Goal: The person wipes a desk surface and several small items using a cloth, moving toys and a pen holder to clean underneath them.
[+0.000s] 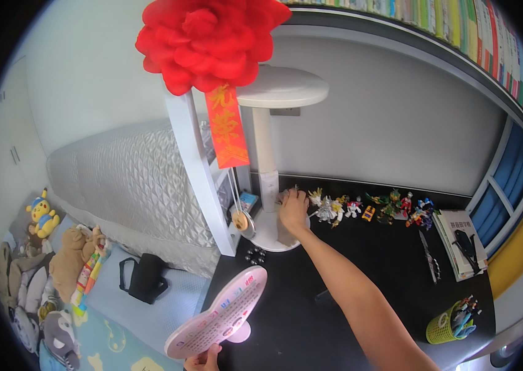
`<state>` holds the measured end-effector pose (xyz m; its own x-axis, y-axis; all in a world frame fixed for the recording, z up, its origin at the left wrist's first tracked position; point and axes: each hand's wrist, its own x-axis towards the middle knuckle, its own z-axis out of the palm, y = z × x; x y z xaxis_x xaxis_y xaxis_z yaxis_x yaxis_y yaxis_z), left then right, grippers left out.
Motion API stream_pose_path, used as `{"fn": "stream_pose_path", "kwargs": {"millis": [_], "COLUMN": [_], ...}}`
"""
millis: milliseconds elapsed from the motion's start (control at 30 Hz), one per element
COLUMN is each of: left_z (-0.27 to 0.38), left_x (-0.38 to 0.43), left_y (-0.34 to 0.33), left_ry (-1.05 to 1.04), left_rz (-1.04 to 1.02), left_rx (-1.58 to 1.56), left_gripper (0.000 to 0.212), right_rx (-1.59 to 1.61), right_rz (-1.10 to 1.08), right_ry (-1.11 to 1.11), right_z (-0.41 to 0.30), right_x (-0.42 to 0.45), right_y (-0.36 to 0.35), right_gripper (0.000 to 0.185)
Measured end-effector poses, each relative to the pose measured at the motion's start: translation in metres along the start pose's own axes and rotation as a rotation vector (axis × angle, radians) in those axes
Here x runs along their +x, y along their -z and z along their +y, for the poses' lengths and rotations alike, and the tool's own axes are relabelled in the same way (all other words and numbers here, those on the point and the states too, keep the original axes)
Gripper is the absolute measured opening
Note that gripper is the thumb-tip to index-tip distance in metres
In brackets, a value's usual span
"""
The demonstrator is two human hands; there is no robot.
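My left hand (204, 360), at the bottom edge, grips a pink-and-white plastic hand fan (224, 310) with printed writing, tilted over the black desk's (284, 320) left edge. Stretched forward, my right hand (294, 209) is on a grey-brown cloth-like piece (284, 232) at the round white base (263, 243) of a desk lamp. Its fingers curl over the top of that piece; the fingertips are partly hidden. From the base rises the lamp's pale column (265, 143) to a wide disc-shaped head (289, 90). A dark beaded bracelet (255, 255) lies in front of the base.
Several toy figures (331, 206) line the desk's back, right of my hand. Books (458, 232), a folding fan (428, 257) and a green pen basket (442, 327) are farther right. A red fabric flower (205, 41) hangs by a white post (196, 167). Left is a bed with plush toys (69, 259).
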<state>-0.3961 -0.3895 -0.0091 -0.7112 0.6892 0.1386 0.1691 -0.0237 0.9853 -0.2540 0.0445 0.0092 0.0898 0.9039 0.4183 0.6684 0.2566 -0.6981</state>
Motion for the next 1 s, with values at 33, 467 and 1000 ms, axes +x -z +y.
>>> {"fn": "stream_pose_path", "kwargs": {"millis": [33, 467, 1000], "left_z": [-0.002, -0.01, -0.017], "left_x": [0.0, -0.002, -0.001], "left_y": [0.001, 0.002, 0.006], "left_ry": [0.007, -0.021, -0.002], "left_rz": [-0.002, -0.021, 0.018], "left_rx": [0.005, -0.027, -0.04], "left_gripper": [0.017, 0.019, 0.018], "right_rx": [-0.087, -0.046, 0.042], "right_rz": [0.02, -0.306, -0.404], "right_ry": [0.026, 0.475, 0.49], "right_z": [0.007, 0.016, 0.007], "right_x": [0.0, -0.091, -0.086], "right_y": [-0.016, 0.028, 0.023], "right_gripper": [0.046, 0.038, 0.038]}}
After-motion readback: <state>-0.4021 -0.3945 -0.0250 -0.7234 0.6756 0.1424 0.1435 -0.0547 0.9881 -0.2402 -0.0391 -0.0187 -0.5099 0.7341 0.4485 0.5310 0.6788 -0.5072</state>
